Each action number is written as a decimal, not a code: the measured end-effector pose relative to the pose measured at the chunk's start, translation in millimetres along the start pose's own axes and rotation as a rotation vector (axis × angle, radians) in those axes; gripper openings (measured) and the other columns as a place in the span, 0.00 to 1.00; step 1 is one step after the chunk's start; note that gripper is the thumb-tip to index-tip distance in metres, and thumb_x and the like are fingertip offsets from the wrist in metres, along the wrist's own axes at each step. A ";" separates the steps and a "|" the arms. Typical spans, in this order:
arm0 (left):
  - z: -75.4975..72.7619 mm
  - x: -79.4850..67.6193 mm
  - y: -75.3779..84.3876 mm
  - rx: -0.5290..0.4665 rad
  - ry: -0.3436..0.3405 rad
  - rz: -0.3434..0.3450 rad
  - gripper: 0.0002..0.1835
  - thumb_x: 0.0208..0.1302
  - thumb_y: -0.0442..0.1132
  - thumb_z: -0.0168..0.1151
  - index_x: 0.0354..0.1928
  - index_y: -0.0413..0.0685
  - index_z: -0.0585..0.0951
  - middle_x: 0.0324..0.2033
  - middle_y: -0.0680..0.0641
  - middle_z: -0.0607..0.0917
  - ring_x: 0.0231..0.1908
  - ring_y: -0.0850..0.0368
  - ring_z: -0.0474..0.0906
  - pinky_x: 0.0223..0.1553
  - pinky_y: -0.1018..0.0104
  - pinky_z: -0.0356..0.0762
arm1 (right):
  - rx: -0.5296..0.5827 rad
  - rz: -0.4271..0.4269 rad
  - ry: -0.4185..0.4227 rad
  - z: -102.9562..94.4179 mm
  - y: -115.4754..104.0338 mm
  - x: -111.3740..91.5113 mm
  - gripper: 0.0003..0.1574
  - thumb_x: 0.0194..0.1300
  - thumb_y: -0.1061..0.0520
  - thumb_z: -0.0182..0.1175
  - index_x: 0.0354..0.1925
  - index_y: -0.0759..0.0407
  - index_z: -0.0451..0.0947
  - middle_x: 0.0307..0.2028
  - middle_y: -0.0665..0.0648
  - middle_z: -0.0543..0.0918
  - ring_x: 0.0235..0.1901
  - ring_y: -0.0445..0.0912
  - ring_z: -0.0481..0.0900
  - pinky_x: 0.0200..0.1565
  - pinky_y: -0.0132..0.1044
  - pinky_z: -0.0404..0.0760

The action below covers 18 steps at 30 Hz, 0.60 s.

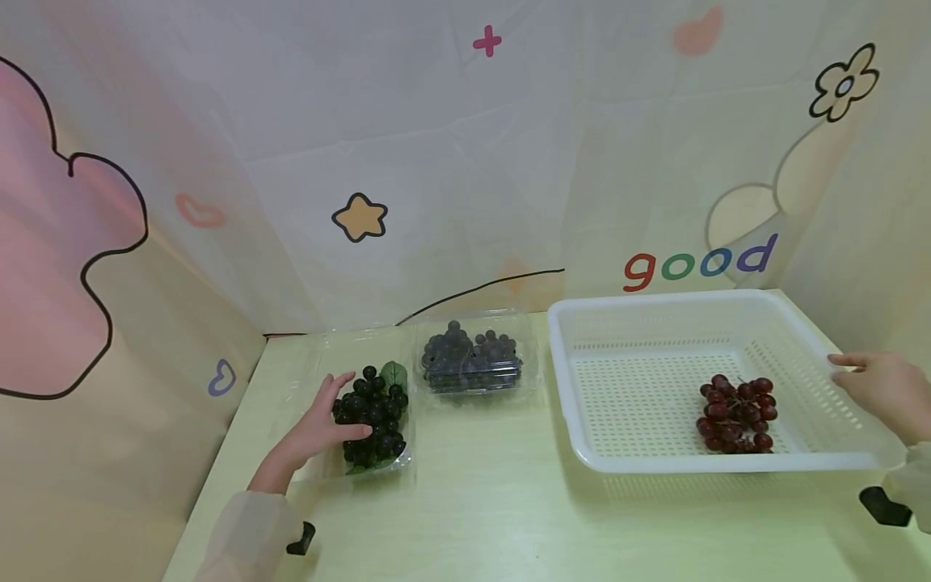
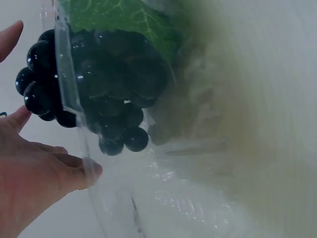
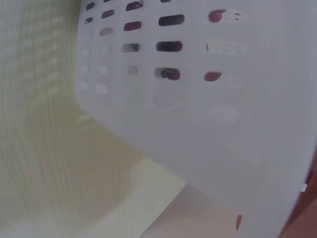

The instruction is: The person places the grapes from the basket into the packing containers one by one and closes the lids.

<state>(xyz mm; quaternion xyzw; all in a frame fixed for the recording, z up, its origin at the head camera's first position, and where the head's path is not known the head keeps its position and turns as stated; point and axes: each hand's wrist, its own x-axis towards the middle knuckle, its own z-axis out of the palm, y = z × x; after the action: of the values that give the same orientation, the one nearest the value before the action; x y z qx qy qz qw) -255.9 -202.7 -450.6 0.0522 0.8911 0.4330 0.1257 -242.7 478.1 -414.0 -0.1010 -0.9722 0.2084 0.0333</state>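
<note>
My left hand (image 1: 320,424) reaches around a bunch of black grapes (image 1: 371,412), with thumb and fingers spread on either side. Those grapes lie with green leaves (image 1: 393,376) in a clear plastic box (image 1: 404,462) whose lid is folded back. In the left wrist view, the thumb of the left hand (image 2: 44,171) is apart from the black grapes (image 2: 42,94), while one fingertip appears to touch them. At the right, my right hand (image 1: 883,388) holds the side rim of a white plastic basket (image 1: 716,463). A bunch of red grapes (image 1: 735,412) lies inside.
A closed clear box (image 1: 531,356) with dark grapes (image 1: 473,352) stands at the back middle of the pale wooden table (image 1: 494,501). Behind it hangs a printed curtain (image 1: 451,162), which also runs along both sides.
</note>
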 end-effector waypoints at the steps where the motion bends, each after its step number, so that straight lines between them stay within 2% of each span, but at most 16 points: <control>1: 0.1 0.3 1.5 0.004 0.004 0.005 0.49 0.48 0.47 0.66 0.67 0.57 0.46 0.66 0.39 0.28 0.65 0.34 0.30 0.55 0.31 0.46 | 0.000 0.000 0.000 0.0 0.1 0.0 0.25 0.58 0.58 0.48 0.48 0.77 0.67 0.47 0.83 0.63 0.33 0.66 0.70 0.26 0.40 0.64; 10: 2.9 1.9 15.0 0.016 0.009 0.056 0.48 0.50 0.46 0.64 0.68 0.59 0.44 0.67 0.41 0.29 0.65 0.35 0.30 0.54 0.30 0.45 | 0.000 0.006 -0.015 -1.4 -0.9 -0.1 0.26 0.58 0.58 0.48 0.49 0.78 0.66 0.47 0.83 0.63 0.33 0.67 0.70 0.26 0.41 0.64; 15: 6.4 2.5 23.0 0.011 0.054 0.090 0.45 0.52 0.45 0.63 0.68 0.58 0.46 0.68 0.43 0.32 0.66 0.37 0.32 0.55 0.31 0.45 | 0.005 0.034 -0.030 -1.2 -1.3 0.4 0.27 0.59 0.58 0.48 0.51 0.77 0.65 0.48 0.84 0.62 0.34 0.67 0.69 0.27 0.42 0.64; 18: 8.9 2.9 27.4 0.023 0.090 0.136 0.40 0.54 0.44 0.61 0.66 0.56 0.51 0.68 0.43 0.37 0.66 0.38 0.35 0.55 0.32 0.46 | 0.000 0.041 -0.034 -1.0 -0.7 0.6 0.27 0.59 0.57 0.48 0.51 0.77 0.64 0.49 0.84 0.61 0.36 0.68 0.69 0.27 0.43 0.65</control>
<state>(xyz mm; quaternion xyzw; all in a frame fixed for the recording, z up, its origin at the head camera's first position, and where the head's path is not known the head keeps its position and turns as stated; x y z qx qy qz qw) -256.8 -178.4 -434.9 0.0945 0.8951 0.4321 0.0554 -243.4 478.0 -412.8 -0.1172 -0.9704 0.2108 0.0124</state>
